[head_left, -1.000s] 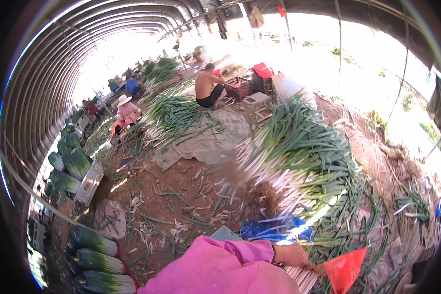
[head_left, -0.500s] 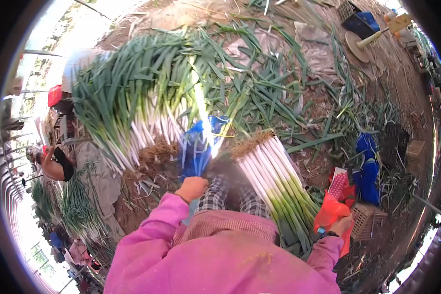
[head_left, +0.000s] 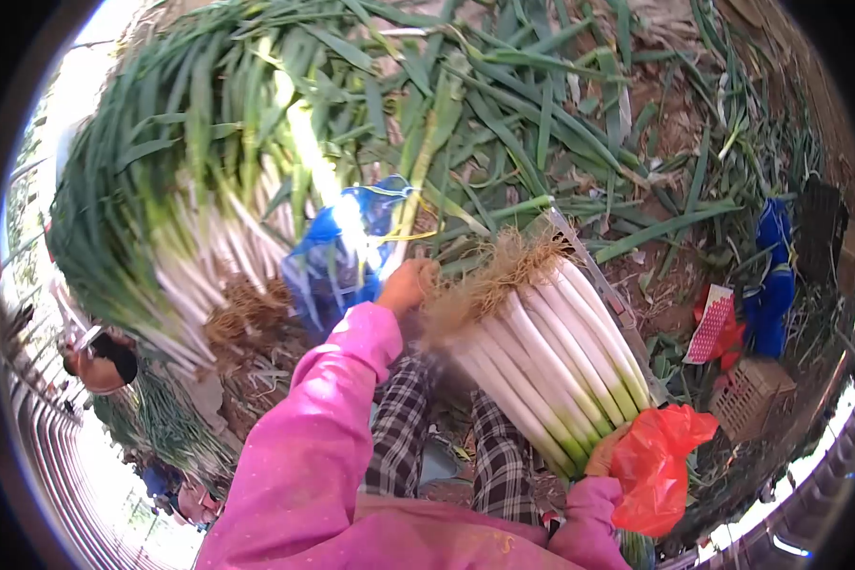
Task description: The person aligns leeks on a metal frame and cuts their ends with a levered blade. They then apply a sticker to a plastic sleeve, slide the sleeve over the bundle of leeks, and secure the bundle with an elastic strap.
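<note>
A thick bundle of leeks (head_left: 551, 361) lies slanted in front of me, roots away from me and white stalks side by side. My left hand (head_left: 408, 288) is beside the root end, its fingers curled and blurred; whether it grips anything is unclear. Against the green part of the stalks, my right hand (head_left: 606, 451) is closed on a crumpled red plastic bag (head_left: 663, 475). Part of that hand is hidden by the bag. Left of the bundle lies a translucent blue plastic bag (head_left: 337, 261) with a yellow tie, near my left hand.
A large heap of leeks (head_left: 190, 190) spreads at the left. Loose green leaves (head_left: 541, 114) cover the ground beyond. To the right are a plastic crate (head_left: 750, 397), a blue bag (head_left: 772, 285) and a pink-and-white patterned piece (head_left: 711, 326). A person (head_left: 103, 363) is at far left.
My view has moved closer to the leeks. My left hand has moved forward to the root end. My right hand has brought the red bag in against the stalks, away from the pink-and-white piece.
</note>
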`<action>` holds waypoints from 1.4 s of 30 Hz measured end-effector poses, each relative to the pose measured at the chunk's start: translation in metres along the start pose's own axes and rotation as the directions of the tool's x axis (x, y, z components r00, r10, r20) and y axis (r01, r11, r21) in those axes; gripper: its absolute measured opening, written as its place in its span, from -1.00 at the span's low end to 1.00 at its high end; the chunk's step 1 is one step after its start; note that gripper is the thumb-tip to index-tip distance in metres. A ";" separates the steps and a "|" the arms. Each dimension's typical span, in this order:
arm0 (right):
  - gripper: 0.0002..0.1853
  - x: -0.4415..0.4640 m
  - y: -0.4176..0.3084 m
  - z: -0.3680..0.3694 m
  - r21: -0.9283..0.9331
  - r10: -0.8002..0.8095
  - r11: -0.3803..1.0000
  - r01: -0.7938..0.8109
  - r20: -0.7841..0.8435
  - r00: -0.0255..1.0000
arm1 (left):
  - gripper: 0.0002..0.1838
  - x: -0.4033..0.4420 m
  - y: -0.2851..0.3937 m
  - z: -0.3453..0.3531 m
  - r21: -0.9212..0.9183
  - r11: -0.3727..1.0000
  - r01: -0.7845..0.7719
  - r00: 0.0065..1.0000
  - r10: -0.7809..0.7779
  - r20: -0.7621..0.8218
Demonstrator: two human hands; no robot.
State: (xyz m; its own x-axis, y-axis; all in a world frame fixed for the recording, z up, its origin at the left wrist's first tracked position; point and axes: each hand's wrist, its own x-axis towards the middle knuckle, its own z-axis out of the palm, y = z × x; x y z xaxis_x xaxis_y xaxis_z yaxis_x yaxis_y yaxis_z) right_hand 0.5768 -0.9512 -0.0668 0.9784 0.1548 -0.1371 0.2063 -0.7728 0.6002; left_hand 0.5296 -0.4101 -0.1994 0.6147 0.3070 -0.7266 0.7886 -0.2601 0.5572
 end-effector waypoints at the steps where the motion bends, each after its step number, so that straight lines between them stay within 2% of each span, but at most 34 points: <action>1: -0.53 -0.006 0.007 0.006 -0.055 0.001 0.998 0.002 0.063 0.998 | -0.54 0.020 -0.011 0.014 -0.077 0.980 -0.183 0.981 0.187 0.046; 2: -0.53 -0.009 0.009 0.007 -0.043 0.023 0.999 -0.019 0.087 0.996 | -0.54 0.044 -0.035 0.034 -0.163 0.921 -0.354 0.927 0.369 0.071; 4: -0.53 -0.012 0.009 0.004 0.066 0.084 0.994 -0.090 0.099 0.992 | -0.51 0.069 -0.051 0.060 -0.332 0.848 -0.413 0.831 0.500 0.244; 5: -0.53 -0.010 0.005 0.002 0.118 0.113 0.985 -0.126 0.111 0.987 | -0.50 0.076 -0.036 0.061 -0.389 0.868 -0.310 0.787 0.464 0.407; 6: -0.53 -0.009 0.002 -0.001 0.163 0.145 0.973 -0.163 0.120 0.982 | -0.48 0.081 -0.017 0.063 -0.421 0.907 -0.023 0.771 0.285 0.570; 7: -0.53 -0.006 -0.002 -0.004 0.206 0.173 0.958 -0.198 0.133 0.976 | -0.46 0.086 0.001 0.066 -0.380 0.886 0.265 0.709 0.089 0.700; 10: -0.53 0.001 -0.010 -0.015 0.301 0.242 0.911 -0.283 0.167 0.956 | -0.40 0.102 0.019 0.079 -0.444 0.633 0.635 0.571 0.002 0.821; 11: -0.53 0.002 -0.012 -0.019 0.321 0.252 0.899 -0.298 0.177 0.951 | -0.36 0.105 0.020 0.081 -0.398 0.751 0.527 0.625 -0.026 0.780; 13: -0.53 0.004 -0.014 -0.026 0.360 0.282 0.872 -0.331 0.182 0.942 | -0.35 0.107 0.024 0.069 -0.453 0.812 0.367 0.720 0.061 0.691; 16: -0.54 0.005 -0.012 -0.033 0.392 0.309 0.846 -0.363 0.195 0.931 | -0.32 0.095 0.023 0.060 -0.496 0.859 0.130 0.809 0.197 0.554; 18: -0.54 0.007 -0.015 -0.035 0.405 0.331 0.830 -0.383 0.197 0.923 | -0.30 0.101 0.021 0.062 -0.502 0.864 -0.034 0.833 0.302 0.463; 20: -0.54 0.011 -0.018 -0.036 0.419 0.341 0.817 -0.396 0.202 0.918 | -0.26 0.119 0.004 0.040 -0.446 0.874 0.194 0.794 0.128 0.595; 21: -0.54 0.013 -0.019 -0.034 0.429 0.345 0.810 -0.401 0.205 0.916 | -0.25 0.130 -0.007 0.027 -0.432 0.843 0.322 0.757 0.045 0.652; 22: -0.54 0.014 -0.020 -0.034 0.440 0.345 0.800 -0.408 0.221 0.912 | -0.21 0.136 -0.022 0.020 -0.454 0.754 0.475 0.702 -0.014 0.712; 23: -0.54 0.017 -0.022 -0.035 0.453 0.346 0.790 -0.413 0.227 0.910 | -0.18 0.133 -0.013 0.002 -0.431 0.865 0.259 0.780 0.077 0.622; 26: -0.54 0.022 -0.021 -0.042 0.485 0.348 0.765 -0.423 0.242 0.906 | -0.22 0.154 -0.016 -0.022 -0.331 0.921 0.207 0.784 0.045 0.619; 28: -0.54 0.023 -0.016 -0.051 0.494 0.334 0.762 -0.419 0.255 0.907 | -0.34 0.165 -0.014 -0.027 -0.213 0.865 0.454 0.673 -0.176 0.718; 29: -0.54 0.022 -0.011 -0.056 0.500 0.310 0.763 -0.410 0.273 0.910 | -0.32 0.162 -0.020 -0.024 -0.304 0.842 0.446 0.710 -0.126 0.693; 32: -0.54 0.024 0.001 -0.077 0.548 0.235 0.757 -0.356 0.280 0.931 | -0.16 0.159 -0.043 -0.020 -0.337 0.890 0.307 0.761 -0.017 0.649; 34: -0.53 0.023 0.009 -0.104 0.597 0.169 0.753 -0.277 0.230 0.958 | -0.13 0.144 -0.034 -0.035 -0.325 0.889 0.324 0.792 -0.067 0.607; 35: -0.54 0.036 0.003 -0.146 0.524 0.147 0.791 -0.315 0.338 0.930 | -0.12 0.127 -0.022 -0.051 -0.294 0.888 0.354 0.790 -0.116 0.601; 36: -0.56 0.041 -0.004 -0.161 0.537 0.027 0.822 -0.190 0.298 0.954 | -0.11 0.108 -0.013 -0.063 -0.261 0.884 0.388 0.785 -0.168 0.596; 37: -0.58 0.044 -0.008 -0.176 0.546 -0.095 0.836 -0.062 0.255 0.962 | -0.18 0.097 -0.014 -0.063 -0.172 0.896 0.409 0.861 -0.316 0.398; 38: -0.61 0.046 -0.008 -0.190 0.545 -0.212 0.836 0.063 0.216 0.953 | -0.23 0.082 -0.012 -0.073 -0.130 0.956 0.263 0.932 -0.216 0.292; 40: -0.65 0.040 -0.001 -0.224 0.524 -0.437 0.799 0.296 0.166 0.884 | -0.33 0.040 -0.006 -0.085 0.005 1.000 -0.021 0.993 0.020 0.113; 41: -0.67 0.037 0.000 -0.243 0.510 -0.537 0.761 0.401 0.149 0.830 | -0.51 -0.002 0.029 -0.091 -0.095 0.987 -0.129 0.968 0.104 -0.229; 42: -0.67 0.040 -0.005 -0.265 0.564 -0.613 0.698 0.441 0.154 0.775 | -0.57 -0.044 0.069 -0.103 -0.129 0.955 -0.267 0.930 0.221 -0.292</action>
State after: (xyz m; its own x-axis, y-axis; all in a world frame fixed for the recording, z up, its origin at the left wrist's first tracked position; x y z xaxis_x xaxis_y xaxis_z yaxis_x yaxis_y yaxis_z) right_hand 0.6183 -0.7780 0.1331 0.6295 0.4990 -0.5956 0.5677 -0.8187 -0.0859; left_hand 0.5590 -0.3472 -0.0879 0.7514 0.4958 -0.4355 0.5910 -0.2121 0.7782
